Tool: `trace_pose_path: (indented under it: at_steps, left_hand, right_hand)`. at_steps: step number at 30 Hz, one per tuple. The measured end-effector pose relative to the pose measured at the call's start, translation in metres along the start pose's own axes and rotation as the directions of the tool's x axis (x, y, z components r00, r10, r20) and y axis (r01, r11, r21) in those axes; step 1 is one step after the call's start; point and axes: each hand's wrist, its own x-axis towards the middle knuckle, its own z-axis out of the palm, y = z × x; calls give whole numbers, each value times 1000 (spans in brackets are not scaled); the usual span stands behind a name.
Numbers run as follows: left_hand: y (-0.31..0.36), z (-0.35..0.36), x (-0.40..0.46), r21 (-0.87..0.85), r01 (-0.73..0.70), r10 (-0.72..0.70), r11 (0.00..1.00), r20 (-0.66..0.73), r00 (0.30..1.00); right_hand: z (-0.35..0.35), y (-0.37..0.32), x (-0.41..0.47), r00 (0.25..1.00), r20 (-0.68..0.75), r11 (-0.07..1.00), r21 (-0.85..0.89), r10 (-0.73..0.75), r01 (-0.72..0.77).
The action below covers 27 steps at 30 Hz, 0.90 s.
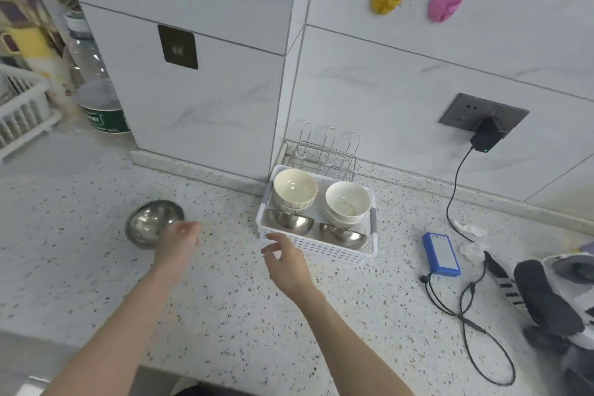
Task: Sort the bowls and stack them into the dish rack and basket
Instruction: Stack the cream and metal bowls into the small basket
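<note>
A white plastic basket (324,247) stands on the speckled counter by the wall corner. It holds a stack of cream bowls (294,190) at the back left, another cream stack (347,204) at the back right, and two steel bowls (289,222) (342,235) in front. Behind it is a wire dish rack (328,151). A steel bowl (151,222) is tilted just above the counter to the left, and my left hand (178,241) grips its near rim. My right hand (284,255) hovers with loosely curled fingers just in front of the basket's front-left corner, holding nothing.
A blue box (441,253) with black cables lies right of the basket, near a plugged charger (485,137). A striped plush toy (553,296) sits far right. A water bottle (93,74) and another white rack (19,109) are at the far left.
</note>
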Motion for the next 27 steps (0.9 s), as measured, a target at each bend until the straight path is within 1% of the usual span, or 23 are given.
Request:
trace_pose_path:
  at_steps: [1, 3, 6, 9, 11, 13, 15, 16, 19, 22, 24, 27]
  left_hand:
    - [-5, -11, 4, 87, -28, 31, 996, -28, 999]
    - [-15, -34, 15, 239, -26, 54, 971, -110, 992]
    - [-32, -71, 39, 345, 22, 51, 938, -202, 978]
    - [-47, -103, 59, 395, 61, 18, 917, -194, 981]
    - [-55, -118, 71, 434, 69, -25, 898, -107, 994]
    - [-57, -125, 80, 406, 71, -90, 911, 29, 996]
    - [-53, -126, 83, 256, 101, -143, 961, 155, 978]
    - [-51, -125, 83, 198, 117, -155, 973, 191, 969]
    - [-49, -125, 87, 172, 82, -124, 982, 251, 960]
    - [-47, -126, 95, 147, 95, -135, 985, 298, 945]
    - [-45, -126, 100, 135, 123, -160, 983, 308, 938]
    - [-43, -126, 106, 93, 147, -170, 985, 322, 931]
  right_hand:
    - [9, -4, 2, 999, 36, 1000, 0, 11, -11]
    - [30, -15, 9, 995, 95, 999, -4, 38, -38]
    - [64, -35, 23, 986, 145, 997, -4, 79, -79]
    - [99, -57, 38, 978, 176, 992, 18, 117, -122]
    - [120, -72, 45, 968, 197, 985, 55, 153, -166]
    - [135, -85, 52, 956, 222, 975, 74, 191, -212]
    - [146, -93, 56, 946, 232, 962, 101, 225, -253]
    - [151, -96, 57, 944, 231, 957, 118, 235, -266]
    - [158, -104, 59, 944, 205, 945, 148, 259, -291]
    - [161, -110, 59, 947, 161, 934, 184, 279, -306]
    - [163, -112, 60, 958, 101, 938, 198, 269, -285]
    - [161, -112, 63, 974, -26, 962, 166, 224, -217]
